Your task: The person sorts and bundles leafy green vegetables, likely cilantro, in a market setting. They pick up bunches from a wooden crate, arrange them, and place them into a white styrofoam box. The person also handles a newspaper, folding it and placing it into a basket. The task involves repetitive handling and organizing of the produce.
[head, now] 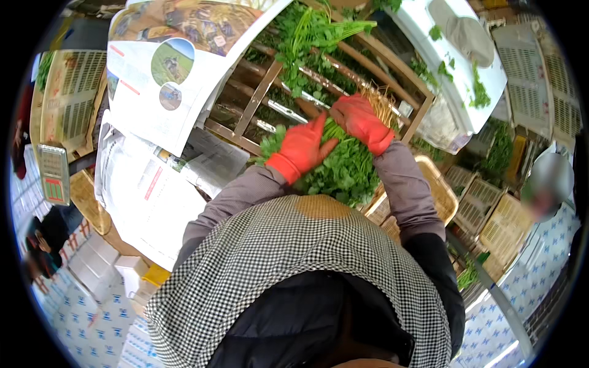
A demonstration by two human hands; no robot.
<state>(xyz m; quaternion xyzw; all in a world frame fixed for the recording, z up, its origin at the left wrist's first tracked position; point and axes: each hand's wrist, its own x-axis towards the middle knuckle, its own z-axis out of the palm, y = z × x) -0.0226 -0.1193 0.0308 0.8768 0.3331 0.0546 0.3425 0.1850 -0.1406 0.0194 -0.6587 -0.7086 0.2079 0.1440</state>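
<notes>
My left hand (301,149), in a red rubber glove, lies against a bunch of leafy green herbs (352,172), thumb and index finger apart at its stems. The bunch resembles coriander or celery. My right hand (361,120), gloved alike, is closed round the stems just below the tan roots (379,103). Leaves spread towards my checked apron (294,244). Under my hands is a slatted frame (257,101) with metal bars. Another bunch of greens (303,41) lies on its far side.
Printed newspaper sheets (138,170) cover the left side. A white foam lid (487,87) with loose leaves stands at the upper right. Plastic crates (490,221) and a basket (444,188) are at the right. A scale-like device (54,175) stands far left; a person (46,239) is at lower left.
</notes>
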